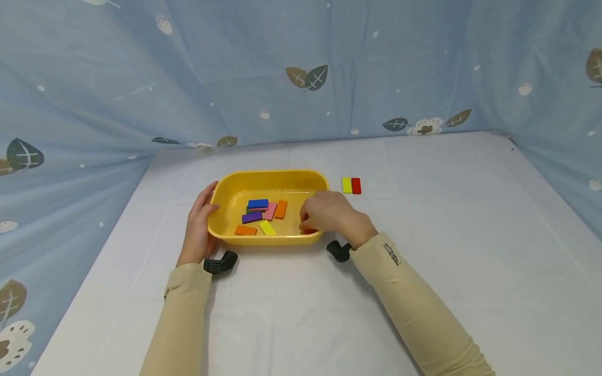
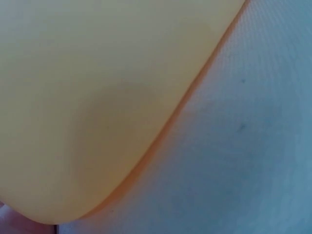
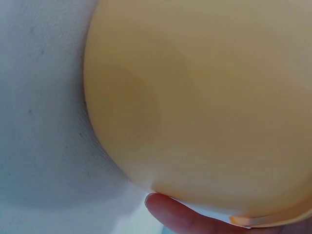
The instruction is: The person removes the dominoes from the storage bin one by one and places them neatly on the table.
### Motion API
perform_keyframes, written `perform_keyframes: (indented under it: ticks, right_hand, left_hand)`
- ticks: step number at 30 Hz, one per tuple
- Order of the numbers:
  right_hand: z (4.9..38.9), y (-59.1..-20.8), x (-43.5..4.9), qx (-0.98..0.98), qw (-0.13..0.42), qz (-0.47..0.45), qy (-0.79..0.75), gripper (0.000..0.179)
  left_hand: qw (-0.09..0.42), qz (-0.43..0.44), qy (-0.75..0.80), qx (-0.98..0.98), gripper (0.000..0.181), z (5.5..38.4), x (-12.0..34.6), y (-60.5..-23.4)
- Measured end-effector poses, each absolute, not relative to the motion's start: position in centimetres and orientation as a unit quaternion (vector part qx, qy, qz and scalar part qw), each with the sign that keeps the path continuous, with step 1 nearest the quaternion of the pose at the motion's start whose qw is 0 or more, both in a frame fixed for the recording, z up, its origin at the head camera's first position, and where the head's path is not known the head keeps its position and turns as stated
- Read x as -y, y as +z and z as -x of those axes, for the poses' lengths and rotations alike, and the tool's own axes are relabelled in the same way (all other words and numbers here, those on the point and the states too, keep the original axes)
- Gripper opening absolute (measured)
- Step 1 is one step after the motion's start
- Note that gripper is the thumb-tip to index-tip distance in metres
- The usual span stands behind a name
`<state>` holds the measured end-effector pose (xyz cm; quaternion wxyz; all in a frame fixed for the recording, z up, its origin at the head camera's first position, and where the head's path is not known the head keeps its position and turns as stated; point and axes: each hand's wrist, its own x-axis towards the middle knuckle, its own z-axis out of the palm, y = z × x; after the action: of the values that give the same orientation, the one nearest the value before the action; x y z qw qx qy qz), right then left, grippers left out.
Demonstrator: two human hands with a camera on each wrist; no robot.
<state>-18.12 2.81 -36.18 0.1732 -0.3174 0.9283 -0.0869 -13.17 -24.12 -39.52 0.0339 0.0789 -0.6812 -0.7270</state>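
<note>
A yellow plastic basin (image 1: 268,241) stands on the white table. My left hand (image 1: 196,235) grips its left end, thumb over the rim and fingers along the outside. In the basin lie several domino-like blocks: blue (image 1: 258,203), purple (image 1: 252,217), pink (image 1: 270,211), orange (image 1: 280,209), yellow (image 1: 267,227), another orange (image 1: 245,230) and a partly covered green one. My right hand (image 1: 326,211) reaches over the right rim with bent fingers low inside; whether they pinch a block is hidden. Both wrist views are mostly filled by the basin's outer wall (image 2: 122,73).
Just beyond the basin's right end, a yellow-green block (image 1: 346,185) and a red block (image 1: 356,186) lie side by side on the tablecloth (image 1: 447,219). A blue patterned curtain (image 1: 263,62) hangs behind the table and along both sides.
</note>
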Motion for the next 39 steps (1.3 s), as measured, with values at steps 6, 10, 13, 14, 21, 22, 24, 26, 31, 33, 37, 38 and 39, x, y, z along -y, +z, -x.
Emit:
perform_keyframes:
  ticks: [6,10,13,14,21,22,24,26,31,33,37,38,39]
  right_hand:
    - [18.2,-35.9,-3.1,-0.922,0.183,0.327,-0.093,0.022]
    - [18.3,-35.6,-3.3,-0.918,0.198,0.330,-0.100,0.035]
    - [18.3,-35.4,-3.5,-0.914,0.210,0.331,-0.106,0.041]
    - [18.3,-35.4,-3.6,-0.913,0.212,0.332,-0.109,0.042]
    - [18.6,-35.1,-4.2,-0.893,0.237,0.346,-0.165,0.036]
    - [18.7,-35.1,-4.3,-0.887,0.245,0.350,-0.174,0.034]
    - [19.0,-35.0,-4.6,-0.875,0.266,0.353,-0.196,0.028]
    - [19.2,-34.9,-4.8,-0.862,0.288,0.356,-0.219,0.020]
    - [19.6,-34.7,-5.4,-0.836,0.315,0.368,-0.255,0.010]
    - [19.7,-34.7,-5.5,-0.830,0.322,0.372,-0.264,0.009]
    - [19.8,-34.7,-5.7,-0.819,0.338,0.373,-0.276,0.008]
    - [19.9,-34.7,-5.7,-0.816,0.338,0.377,-0.278,0.008]
    - [19.9,-34.6,-5.8,-0.812,0.340,0.383,-0.281,0.009]
  left_hand:
    - [0.035,-0.084,-0.725,0.682,0.050,13.2,24.1,-39.4]
    - [0.037,-0.084,-0.726,0.682,0.050,13.3,24.1,-39.3]
    - [0.035,-0.086,-0.727,0.680,0.050,13.3,24.1,-39.2]
    - [0.034,-0.086,-0.728,0.679,0.050,13.3,24.1,-39.2]
    - [0.037,-0.078,-0.728,0.680,0.050,13.3,24.1,-39.1]
    - [0.036,-0.079,-0.728,0.680,0.050,13.3,24.1,-39.1]
    - [0.033,-0.080,-0.729,0.679,0.050,13.3,24.1,-39.1]
    - [0.032,-0.081,-0.730,0.678,0.050,13.3,24.1,-39.1]
    - [0.032,-0.078,-0.729,0.680,0.049,13.4,24.1,-39.0]
    - [0.031,-0.079,-0.727,0.681,0.049,13.4,24.1,-39.1]
    - [0.027,-0.084,-0.724,0.684,0.049,13.3,24.2,-39.1]
    - [0.029,-0.083,-0.725,0.684,0.049,13.3,24.2,-39.1]
    - [0.030,-0.083,-0.724,0.684,0.049,13.3,24.2,-39.1]
